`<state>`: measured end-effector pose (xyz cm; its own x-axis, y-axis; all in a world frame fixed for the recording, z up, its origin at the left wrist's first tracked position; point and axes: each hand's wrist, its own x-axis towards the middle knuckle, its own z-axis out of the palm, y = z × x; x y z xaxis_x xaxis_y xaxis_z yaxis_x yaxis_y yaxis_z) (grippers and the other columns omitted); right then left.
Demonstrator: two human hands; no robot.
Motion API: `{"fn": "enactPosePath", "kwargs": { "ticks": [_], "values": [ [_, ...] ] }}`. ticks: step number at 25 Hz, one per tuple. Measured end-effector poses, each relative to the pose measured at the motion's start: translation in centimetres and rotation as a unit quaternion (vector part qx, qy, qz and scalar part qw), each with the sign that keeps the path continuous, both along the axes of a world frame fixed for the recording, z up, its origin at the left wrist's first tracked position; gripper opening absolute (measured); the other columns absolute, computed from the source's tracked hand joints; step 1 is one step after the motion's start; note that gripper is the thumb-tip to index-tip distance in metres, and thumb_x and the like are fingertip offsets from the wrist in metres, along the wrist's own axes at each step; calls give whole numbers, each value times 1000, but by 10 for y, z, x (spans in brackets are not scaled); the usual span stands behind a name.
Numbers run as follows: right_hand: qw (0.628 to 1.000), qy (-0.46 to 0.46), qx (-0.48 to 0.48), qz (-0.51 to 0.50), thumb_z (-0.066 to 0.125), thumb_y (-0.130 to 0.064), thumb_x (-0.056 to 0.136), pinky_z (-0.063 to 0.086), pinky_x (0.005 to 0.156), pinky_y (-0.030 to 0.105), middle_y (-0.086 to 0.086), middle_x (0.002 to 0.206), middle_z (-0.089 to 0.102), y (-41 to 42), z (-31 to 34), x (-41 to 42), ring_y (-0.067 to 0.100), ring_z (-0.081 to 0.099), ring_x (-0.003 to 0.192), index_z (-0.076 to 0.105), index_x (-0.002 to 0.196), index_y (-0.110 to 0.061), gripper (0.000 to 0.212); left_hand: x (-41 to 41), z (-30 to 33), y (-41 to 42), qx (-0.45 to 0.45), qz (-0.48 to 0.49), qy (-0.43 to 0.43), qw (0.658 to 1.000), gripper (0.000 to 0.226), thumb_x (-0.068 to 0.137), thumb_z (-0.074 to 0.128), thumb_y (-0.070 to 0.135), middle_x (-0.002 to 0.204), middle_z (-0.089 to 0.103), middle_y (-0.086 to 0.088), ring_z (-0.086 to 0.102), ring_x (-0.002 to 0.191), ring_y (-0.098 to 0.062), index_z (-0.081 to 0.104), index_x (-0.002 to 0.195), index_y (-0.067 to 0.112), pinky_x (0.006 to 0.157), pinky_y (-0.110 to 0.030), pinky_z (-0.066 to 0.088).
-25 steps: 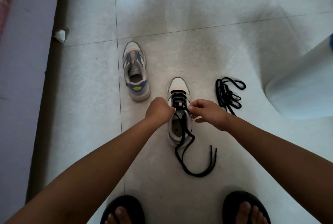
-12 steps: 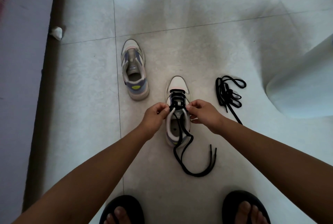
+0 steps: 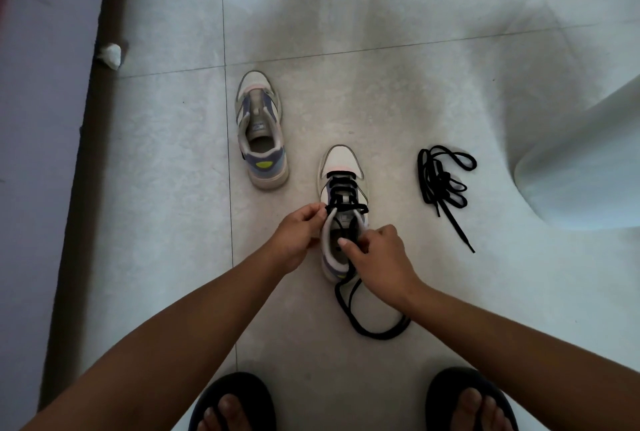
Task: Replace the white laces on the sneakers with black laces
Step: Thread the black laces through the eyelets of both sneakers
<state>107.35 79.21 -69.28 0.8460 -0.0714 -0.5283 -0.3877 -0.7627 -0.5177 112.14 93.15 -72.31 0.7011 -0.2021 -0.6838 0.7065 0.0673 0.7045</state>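
Near sneaker: the white-and-lilac low-top trainer [image 3: 341, 167] stands on the pale tiled floor [image 3: 173, 188], toe pointing away, between the two hands; black lacing already crosses its lower eyelets.
Threaded lace: the flat black woven shoelace [image 3: 346, 195] runs up the eyelets, and its free tails fall behind the heel in a loose loop [image 3: 374, 330] on the floor.
Left hand: the left hand [image 3: 298, 236] has its fingertips closed in a pinch at the top-left eyelet, on the lace or the collar edge; the view is too small to say which.
Right hand: the right hand [image 3: 381, 254] sits over the shoe's opening with fingers curled, seemingly holding a lace strand near the tongue.
Far sneaker: the matching trainer with a yellow-green heel patch [image 3: 261, 132] stands apart to the left, with no lace in it.
Spare lace: a second black shoelace, bundled in a loose tangle [image 3: 443, 177], lies to the right of the near sneaker.
Handling: the lace looks limp, light and easily twisted, so it is best taken close to its stiff tip; the shoe is light and likely to slide, so it should be steadied by the collar.
Sandals: two dark open-toed slippers [image 3: 232, 399] are at the bottom edge.
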Motion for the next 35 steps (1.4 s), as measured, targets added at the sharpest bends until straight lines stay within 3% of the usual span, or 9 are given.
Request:
{"fn": "enactPosePath", "kwargs": {
  "ticks": [2, 5, 8, 11, 14, 20, 24, 31, 35],
  "values": [
    [997, 19, 47, -53, 57, -43, 89, 41, 78, 27, 6, 96, 40, 2, 0, 5, 22, 45, 90, 58, 70, -17, 33, -1, 0, 1, -13, 2, -7, 1000, 14, 99, 44, 15, 85, 61, -1, 56, 76, -11, 58, 95, 16, 65, -21, 47],
    [977, 44, 138, -153, 61, -34, 89, 36, 53, 13, 2, 68, 53, 4, 6, 9, 11, 47, 61, 67, 65, -17, 30, -6, 3, 5, 181, -29, -103, 978, 10, 98, 48, 19, 92, 56, -1, 52, 76, -8, 54, 105, 18, 61, -14, 44],
    [967, 82, 179, -159, 51, -32, 95, 33, 45, 12, -1, 65, 56, 6, 17, 9, 6, 46, 54, 66, 67, -19, 34, -33, 5, 10, 275, -115, -177, 938, 52, 93, 53, 29, 128, 39, -8, 46, 105, -10, 30, 139, 17, 82, -8, 41],
    [941, 137, 243, -195, 51, -32, 94, 36, 46, 15, -2, 58, 55, 5, 27, 9, 6, 46, 47, 64, 66, -15, 36, -58, 3, -3, 337, -250, -180, 890, 105, 79, 61, 54, 153, 7, -3, 16, 139, -20, -4, 150, 12, 112, -36, 22],
    [936, 148, 267, -174, 52, -28, 94, 32, 38, 12, -6, 41, 49, 0, 38, 11, 2, 40, 33, 65, 69, -10, 34, -60, 3, -27, 404, -232, -201, 862, 109, 78, 67, 44, 156, 4, -11, 10, 143, -26, -7, 148, 4, 112, -38, 17],
    [945, 157, 256, -128, 50, -25, 96, 31, 41, 14, -2, 46, 44, -13, 55, 4, 5, 36, 36, 63, 69, -11, 33, -51, 4, -49, 349, -142, -192, 906, 95, 82, 65, 24, 154, 8, -17, 13, 143, -27, 2, 148, 0, 116, -36, 17],
    [963, 147, 217, -68, 50, -26, 96, 29, 39, 14, -9, 38, 40, -15, 57, -17, 2, 34, 33, 57, 63, -14, 35, -65, 7, -53, 272, -103, -224, 930, 95, 82, 65, 12, 153, -4, -15, 5, 144, -22, -5, 147, 1, 118, -30, 9],
    [968, 124, 211, -50, 48, -29, 96, 32, 41, 11, -7, 48, 45, -17, 52, -20, 1, 38, 39, 55, 61, -17, 38, -62, 5, -50, 337, -137, -222, 905, 96, 82, 65, 23, 153, 4, -19, 9, 143, -28, -2, 147, -1, 117, -29, 11],
    [972, 67, 211, -83, 48, -30, 96, 49, 65, 26, 3, 64, 66, -23, 52, -8, 17, 59, 60, 62, 63, -12, 40, -34, 2, -16, 351, -238, -261, 867, 122, 65, 80, 43, 157, -3, -11, 0, 145, -22, -1, 150, 9, 116, -30, 6]
  ]
}}
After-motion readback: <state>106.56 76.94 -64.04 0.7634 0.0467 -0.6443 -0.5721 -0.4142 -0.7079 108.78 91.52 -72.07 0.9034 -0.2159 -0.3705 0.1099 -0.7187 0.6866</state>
